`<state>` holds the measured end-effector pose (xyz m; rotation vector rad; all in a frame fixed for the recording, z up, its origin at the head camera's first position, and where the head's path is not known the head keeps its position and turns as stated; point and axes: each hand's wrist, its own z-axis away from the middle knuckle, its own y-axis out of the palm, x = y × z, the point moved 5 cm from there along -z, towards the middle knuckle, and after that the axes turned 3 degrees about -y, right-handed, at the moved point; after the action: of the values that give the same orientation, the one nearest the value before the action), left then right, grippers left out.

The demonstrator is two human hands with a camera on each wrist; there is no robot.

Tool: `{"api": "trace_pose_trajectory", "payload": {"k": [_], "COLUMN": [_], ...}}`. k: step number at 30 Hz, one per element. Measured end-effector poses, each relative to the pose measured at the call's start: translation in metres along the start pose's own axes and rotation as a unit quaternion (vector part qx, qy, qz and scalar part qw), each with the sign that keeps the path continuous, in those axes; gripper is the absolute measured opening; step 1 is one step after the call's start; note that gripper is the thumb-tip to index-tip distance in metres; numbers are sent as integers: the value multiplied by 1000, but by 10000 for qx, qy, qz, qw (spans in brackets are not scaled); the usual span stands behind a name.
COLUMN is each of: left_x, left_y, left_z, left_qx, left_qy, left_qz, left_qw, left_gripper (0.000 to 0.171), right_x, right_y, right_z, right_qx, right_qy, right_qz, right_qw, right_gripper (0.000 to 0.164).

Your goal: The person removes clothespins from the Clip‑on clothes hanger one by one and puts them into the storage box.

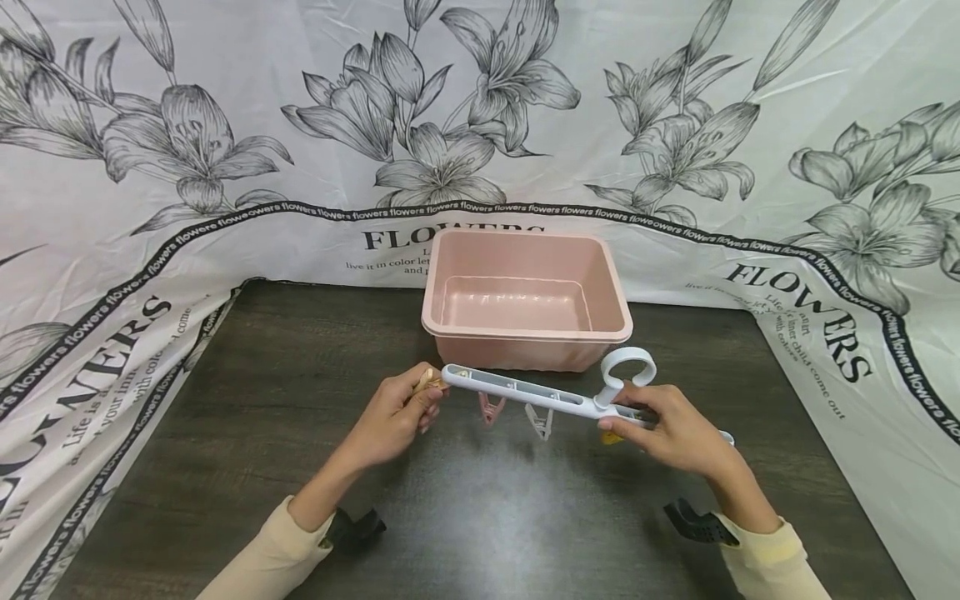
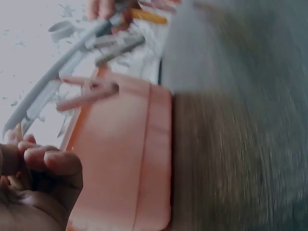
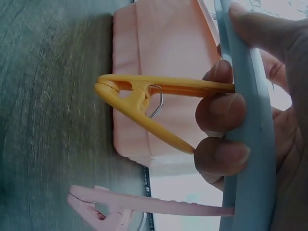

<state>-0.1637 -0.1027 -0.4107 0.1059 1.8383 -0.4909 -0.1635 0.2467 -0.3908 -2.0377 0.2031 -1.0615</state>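
My right hand (image 1: 671, 429) grips the bar of a pale blue clip hanger (image 1: 517, 390) near its ring-shaped hook (image 1: 628, 367). A pink clip (image 1: 491, 408) and a grey-white clip (image 1: 541, 422) hang from the bar. In the right wrist view, fingers curl round the bar beside a yellow clip (image 3: 139, 98), and another pink clip (image 3: 110, 204) hangs lower in that view. My left hand (image 1: 397, 412) pinches a small beige piece (image 1: 429, 381) right at the hanger's left end. Fingers hide most of this piece, and I cannot tell its kind.
A pink plastic basin (image 1: 525, 350) stands just behind the hanger on the dark wood-grain table (image 1: 247, 433). A white flower-printed cloth (image 1: 660, 125) hangs behind and along both sides of the table.
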Motion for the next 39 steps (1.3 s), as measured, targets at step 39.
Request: {"api": "trace_pose_trajectory", "payload": {"k": [39], "left_x": [6], "left_y": [-2], "left_z": [0], "left_qx": [125], "left_qy": [-248], "left_qz": [610], "left_qw": [9978], "left_gripper": [15], "right_x": [-4], "right_y": [-2], "right_z": [-2], "right_qx": [-331], "right_qy": [-123], "right_qz": [146], "right_qw": [9993], "right_gripper": [27]}}
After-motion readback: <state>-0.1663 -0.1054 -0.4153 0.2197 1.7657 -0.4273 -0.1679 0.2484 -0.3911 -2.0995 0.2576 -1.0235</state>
